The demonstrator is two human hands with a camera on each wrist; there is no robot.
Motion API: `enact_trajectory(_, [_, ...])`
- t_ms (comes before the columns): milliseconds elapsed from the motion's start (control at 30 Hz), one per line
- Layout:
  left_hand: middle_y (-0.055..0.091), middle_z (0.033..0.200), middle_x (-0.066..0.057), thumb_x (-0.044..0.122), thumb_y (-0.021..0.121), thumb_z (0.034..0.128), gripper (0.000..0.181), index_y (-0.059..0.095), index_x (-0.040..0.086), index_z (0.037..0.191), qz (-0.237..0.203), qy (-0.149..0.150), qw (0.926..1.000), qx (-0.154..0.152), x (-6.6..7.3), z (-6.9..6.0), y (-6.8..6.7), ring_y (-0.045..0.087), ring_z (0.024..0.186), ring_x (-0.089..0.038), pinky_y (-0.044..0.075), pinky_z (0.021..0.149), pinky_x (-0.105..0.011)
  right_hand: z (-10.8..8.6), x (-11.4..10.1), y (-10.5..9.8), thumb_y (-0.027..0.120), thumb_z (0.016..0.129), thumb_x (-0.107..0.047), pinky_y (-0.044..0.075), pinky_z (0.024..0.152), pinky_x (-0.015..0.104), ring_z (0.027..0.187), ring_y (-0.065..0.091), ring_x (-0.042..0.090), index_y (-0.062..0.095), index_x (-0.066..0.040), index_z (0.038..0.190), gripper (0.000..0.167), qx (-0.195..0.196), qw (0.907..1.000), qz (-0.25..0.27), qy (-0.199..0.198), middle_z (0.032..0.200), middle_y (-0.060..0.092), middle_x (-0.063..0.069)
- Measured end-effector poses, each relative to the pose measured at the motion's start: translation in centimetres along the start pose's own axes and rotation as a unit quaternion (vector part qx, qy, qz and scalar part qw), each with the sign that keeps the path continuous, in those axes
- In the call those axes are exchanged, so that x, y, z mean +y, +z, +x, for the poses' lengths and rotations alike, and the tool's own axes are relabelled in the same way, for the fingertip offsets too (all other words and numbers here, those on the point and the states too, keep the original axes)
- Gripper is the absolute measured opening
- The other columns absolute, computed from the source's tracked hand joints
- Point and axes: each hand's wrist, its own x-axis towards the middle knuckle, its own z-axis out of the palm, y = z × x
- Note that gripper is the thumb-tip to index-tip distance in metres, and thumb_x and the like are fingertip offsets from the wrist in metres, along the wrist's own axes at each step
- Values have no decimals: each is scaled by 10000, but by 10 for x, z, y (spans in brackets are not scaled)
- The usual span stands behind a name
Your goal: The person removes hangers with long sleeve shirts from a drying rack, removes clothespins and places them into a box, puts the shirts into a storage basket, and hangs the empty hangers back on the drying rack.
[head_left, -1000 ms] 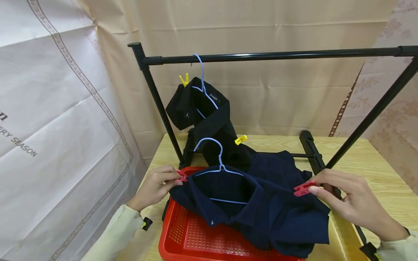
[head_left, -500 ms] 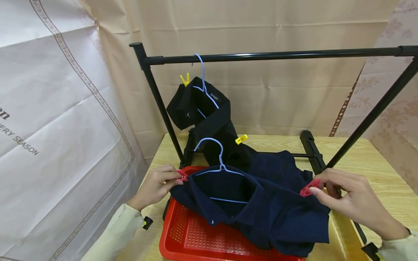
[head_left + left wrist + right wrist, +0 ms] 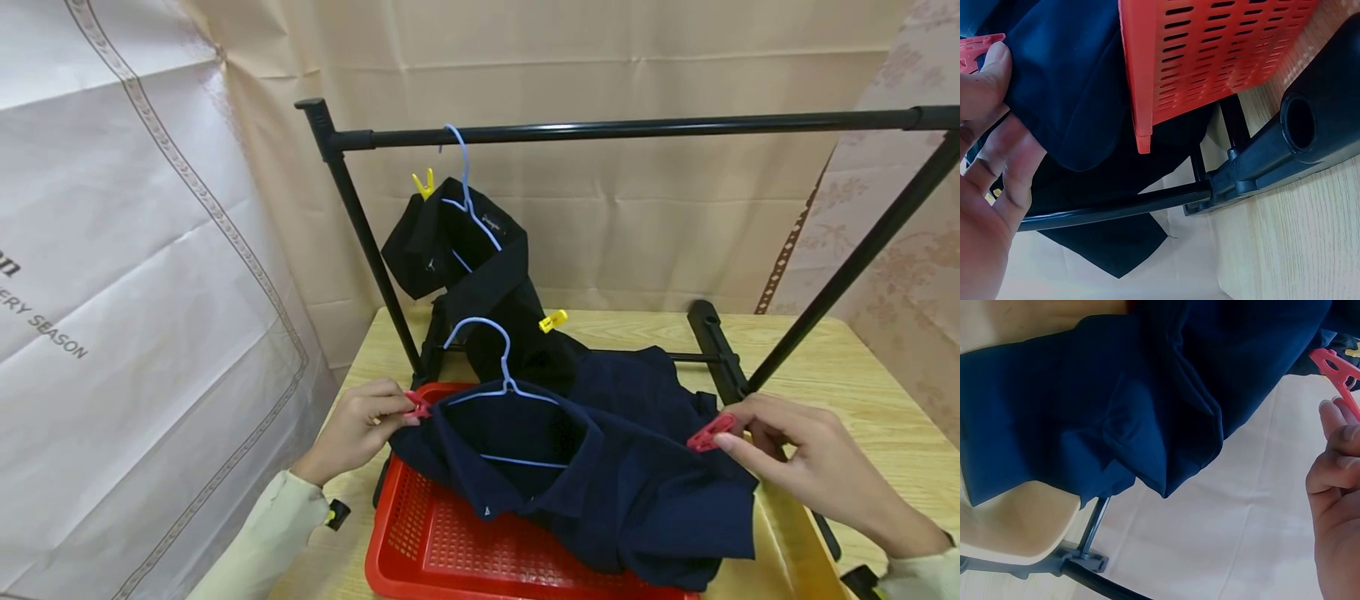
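A navy collared shirt (image 3: 660, 492) on a blue hanger (image 3: 506, 354) lies over the red basket (image 3: 381, 542). At its left shoulder, my left hand (image 3: 358, 429) pinches a red clothespin (image 3: 417, 406) whose nose meets the cloth. The left wrist view shows the thumb on this clothespin (image 3: 975, 51) beside the navy fabric. Near the other shoulder, my right hand (image 3: 821, 471) holds a second red clothespin (image 3: 711, 434) between thumb and fingertips. In the right wrist view that clothespin (image 3: 1338, 372) is apart from the shirt.
A black shirt (image 3: 487, 287) hangs from the black rack's bar (image 3: 637, 127) on another blue hanger (image 3: 467, 171), with yellow clothespins (image 3: 424, 185) on it. A yellow bin (image 3: 783, 542) stands right of the basket on the wooden table (image 3: 847, 358).
The right hand's red clothespin has shifted slightly right and tilted more steeply. My left hand and the navy shirt stay where they were.
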Motion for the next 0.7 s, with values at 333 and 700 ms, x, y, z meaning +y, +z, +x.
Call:
enact_trajectory(333, [689, 923, 49, -34, 825, 828, 182, 807, 122, 918, -42, -61, 10000, 6, -1, -2, 0, 624, 818, -94, 502, 731, -168, -4, 1, -4, 876, 739, 26, 288, 480, 180, 551, 399, -7, 693, -320, 981, 460, 176, 9998, 89, -39, 686, 451, -195])
enact_trajectory(700, [686, 931, 44, -32, 818, 836, 180, 801, 126, 920, -100, -127, 9999, -33, -1, -2, 0, 616, 830, -104, 502, 749, -178, -10, 3, -8, 875, 730, 41, 301, 479, 195, 558, 413, 0, 689, -329, 971, 478, 213, 9997, -27, 118, 680, 469, -204])
